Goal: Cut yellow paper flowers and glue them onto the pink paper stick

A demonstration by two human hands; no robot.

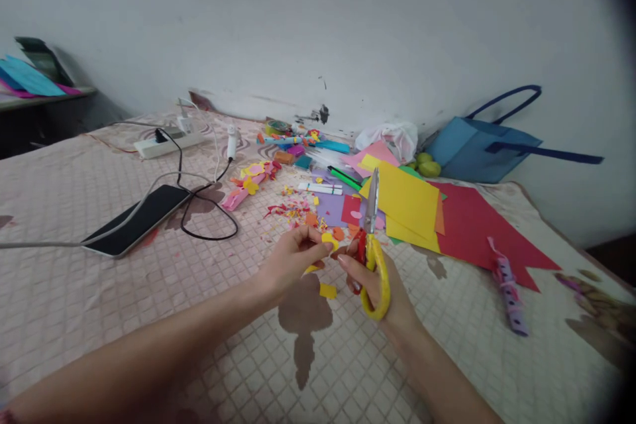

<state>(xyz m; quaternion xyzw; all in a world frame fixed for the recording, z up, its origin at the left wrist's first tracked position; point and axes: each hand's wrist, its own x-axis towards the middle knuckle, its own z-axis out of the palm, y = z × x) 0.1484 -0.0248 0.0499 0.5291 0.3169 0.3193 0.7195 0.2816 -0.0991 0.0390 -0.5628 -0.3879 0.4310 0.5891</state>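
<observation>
Between the fingertips of my left hand (303, 252) is a small yellow paper cutout (328, 239), pinched by its edge. My right hand (382, 278) grips a pair of scissors (375, 271) with yellow and red handles, the blades pointing up and away from me. Both hands are close together above the cloth, the right fingertips beside the cutout. Below them lies a small yellow paper piece (328, 291). Just beyond my hands are paper scraps (293, 212), a purple sheet (328, 209) and a small red paper piece (351, 210).
Yellow sheets (405, 199) and red sheets (477, 222) lie right, near a purple rolled paper (511, 298). A blue bag (481, 149) stands behind. Leftward are a decorated paper roll (251, 184), a black tablet-like device (139, 218), cables and a power strip (169, 142).
</observation>
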